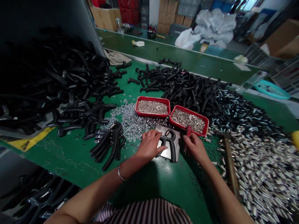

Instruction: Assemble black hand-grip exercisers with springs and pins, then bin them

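Note:
A black two-handled hand grip [173,146] lies on a small metal plate [177,140] in front of me. My left hand [149,143] holds its left handle, with the thumb across the lower part and the fingers curled over the top. A short metal cylinder shows near the grip's hooked head. Just right of the plate, my right hand [195,146] is closed around a small tool with a red end [188,130]. The tool's lower part is mostly hidden by the fingers, so I cannot tell its exact kind.
Two red trays of small metal parts [153,115] [206,130] stand beyond the plate. Loose rings [130,121] are scattered left. Assembled black grips [109,143], piled black handles [191,84], a wooden-handled hammer [230,165] and heaped metal cylinders [266,174] surround the work area.

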Available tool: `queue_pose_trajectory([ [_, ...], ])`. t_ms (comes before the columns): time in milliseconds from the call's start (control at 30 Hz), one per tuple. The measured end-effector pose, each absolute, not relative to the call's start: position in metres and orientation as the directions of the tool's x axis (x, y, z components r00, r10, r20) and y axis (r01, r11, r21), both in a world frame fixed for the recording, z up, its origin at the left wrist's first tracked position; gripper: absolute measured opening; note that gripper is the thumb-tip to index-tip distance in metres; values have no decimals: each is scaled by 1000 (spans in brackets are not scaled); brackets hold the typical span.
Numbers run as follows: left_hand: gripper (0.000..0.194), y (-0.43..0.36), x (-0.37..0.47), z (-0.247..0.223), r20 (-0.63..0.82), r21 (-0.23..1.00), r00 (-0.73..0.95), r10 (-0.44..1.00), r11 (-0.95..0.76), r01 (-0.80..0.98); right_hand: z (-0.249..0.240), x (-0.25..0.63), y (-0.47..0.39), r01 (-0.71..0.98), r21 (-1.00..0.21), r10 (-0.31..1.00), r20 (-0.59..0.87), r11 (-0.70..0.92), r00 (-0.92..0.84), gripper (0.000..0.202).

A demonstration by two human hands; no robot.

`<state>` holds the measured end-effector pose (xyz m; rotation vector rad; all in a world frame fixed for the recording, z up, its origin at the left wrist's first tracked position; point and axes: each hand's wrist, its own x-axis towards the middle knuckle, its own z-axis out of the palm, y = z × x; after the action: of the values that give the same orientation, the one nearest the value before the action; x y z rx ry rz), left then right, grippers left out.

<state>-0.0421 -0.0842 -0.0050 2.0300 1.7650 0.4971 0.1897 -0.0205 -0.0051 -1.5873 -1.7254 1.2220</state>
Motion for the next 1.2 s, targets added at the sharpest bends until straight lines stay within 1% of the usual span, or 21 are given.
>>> queue_pose_trajectory([
  [33, 60, -90, -42, 2, 26, 507, 165, 986, -155, 848, -4, 198, -22, 657, -754, 950, -214, -13, -227, 28],
  [67, 60, -96, -44, 12, 45, 502, 207, 977, -201, 841, -2, 208, -23, 762, -644, 940, -216, 67, -265, 28],
  [100, 57, -99, -47, 24, 59, 505, 261, 964, -254, 825, 2, 217, -24, 827, -545, 929, -216, 141, -301, 28],
  [133, 50, -98, -53, 36, 69, 512, 314, 947, -303, 804, 7, 226, -23, 860, -470, 924, -201, 200, -325, 28],
  [167, 43, -93, -62, 49, 77, 516, 354, 932, -341, 786, 12, 232, -20, 873, -424, 927, -163, 243, -337, 27],
  [200, 36, -83, -72, 61, 84, 509, 373, 924, -361, 781, 19, 235, -16, 871, -403, 932, -104, 279, -347, 27],
  [267, 30, -50, -94, 79, 114, 448, 313, 943, -330, 831, 33, 228, -1, 836, -404, 918, 27, 371, -395, 24],
  [333, 30, -7, -113, 88, 120, 319, 195, 973, -224, 921, 46, 201, 19, 770, -412, 866, 117, 487, -486, 20],
  [400, 26, 32, -124, 87, 9, 173, 82, 997, -82, 981, 56, 162, 41, 719, -381, 809, 177, 581, -560, 18],
  [467, 19, 57, -129, 81, -54, 109, 32, 998, -26, 994, 62, 121, 63, 706, -276, 757, 197, 653, -623, 18],
  [500, 16, 64, -130, 77, -67, 98, 25, 997, -19, 995, 62, 102, 73, 693, -233, 731, 189, 682, -656, 18],
  [567, 14, 70, -132, 69, -68, 89, 27, 997, -21, 996, 58, 72, 92, 664, -196, 692, 173, 722, -701, 17],
  [667, 17, 72, -142, 57, -70, 84, 30, 997, -25, 996, 43, 44, 116, 634, -210, 665, 146, 744, -732, 10],
  [800, 24, 69, -151, 52, -62, 117, 28, 998, -21, 993, 18, 35, 134, 641, -266, 685, 119, 720, -719, 4],
  [833, 24, 63, -148, 53, -46, 148, 40, 998, -33, 988, 13, 35, 136, 646, -288, 696, 119, 707, -708, 4],
  [900, 21, 45, -136, 57, 1, 257, 112, 994, -108, 960, 5, 37, 137, 651, -341, 720, 128, 678, -682, 6],
  [967, 17, 18, -114, 60, 32, 384, 239, 971, -232, 894, 0, 39, 135, 644, -402, 741, 153, 651, -654, 8],
  [1000, 15, 3, -101, 61, 20, 424, 311, 950, -290, 858, -1, 40, 135, 635, -434, 750, 170, 639, -639, 9],
  [1033, 14, -10, -87, 61, -4, 438, 370, 929, -331, 836, -1, 40, 134, 623, -468, 759, 187, 627, -623, 9],
  [1100, 15, -31, -63, 54, -44, 402, 423, 905, -372, 837, 0, 40, 132, 592, -539, 779, 222, 599, -586, 8],
  [1200, 17, -42, -38, 38, -26, 269, 388, 921, -367, 890, 8, 44, 127, 536, -647, 820, 267, 542, -506, 7],
])
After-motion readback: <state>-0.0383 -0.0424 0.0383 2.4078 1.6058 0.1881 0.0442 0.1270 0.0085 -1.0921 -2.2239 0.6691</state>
